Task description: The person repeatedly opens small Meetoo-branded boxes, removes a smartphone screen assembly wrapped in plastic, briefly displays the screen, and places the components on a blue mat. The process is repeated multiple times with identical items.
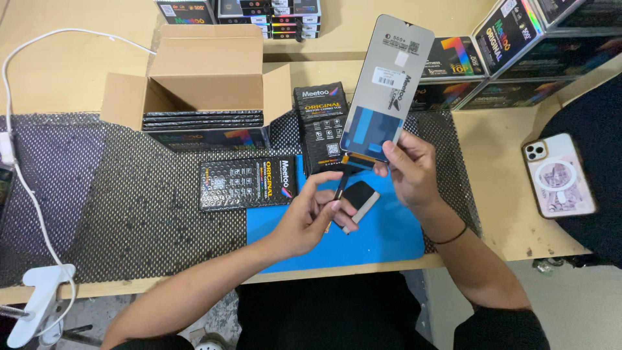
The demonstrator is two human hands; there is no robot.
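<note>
We see the right hand (411,170) pinching the lower edge of a phone screen panel (387,87), holding it upright and slightly tilted above the blue mat (382,236). The panel's grey back faces us, with stickers and a blue patch on it. From its bottom edge a thin ribbon cable (342,183) hangs down, and the left hand (308,217) grips that cable between thumb and fingers. The left hand also holds a small dark tester box (358,201) with a pale side, just under the cable's end; we cannot tell whether the cable is plugged into it.

The mat lies on a black mesh pad (116,207) on the wooden table (505,188). Just left of the hands a flat black box (247,183) lies on the pad, and another black box (322,126) sits behind the panel. Further left stands an open cardboard carton (201,84) with flat black boxes stacked inside. A phone in a pale case (560,175) rests well to the right, and a white cable (29,188) runs down the left side
</note>
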